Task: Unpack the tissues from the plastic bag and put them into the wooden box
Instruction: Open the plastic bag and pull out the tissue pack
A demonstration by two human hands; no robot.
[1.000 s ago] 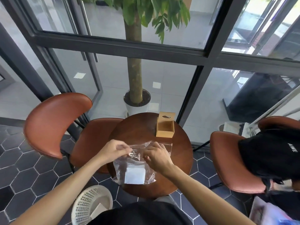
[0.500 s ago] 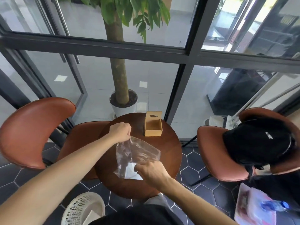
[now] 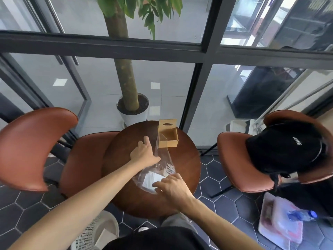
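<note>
Stretched farther now, the plastic bag (image 3: 163, 159) reaches the wooden box (image 3: 168, 136); left hand (image 3: 143, 154) grip unclear, right hand (image 3: 172, 187) pins the tissues (image 3: 152, 179).

Two bare forearms reach forward from the bottom of the view, with no sleeves, watch, rings or bracelets visible on either. The left hand (image 3: 144, 154) and the right hand (image 3: 172, 188) are ungloved, with short, plain fingernails. At the bottom edge, the person's chest shows as a dark, black garment, apparently short-sleeved since the arms are uncovered along all their visible length. Just above it, a patch of grey-olive trouser fabric covers a knee, and a small light shoe tip shows beside it.
</note>
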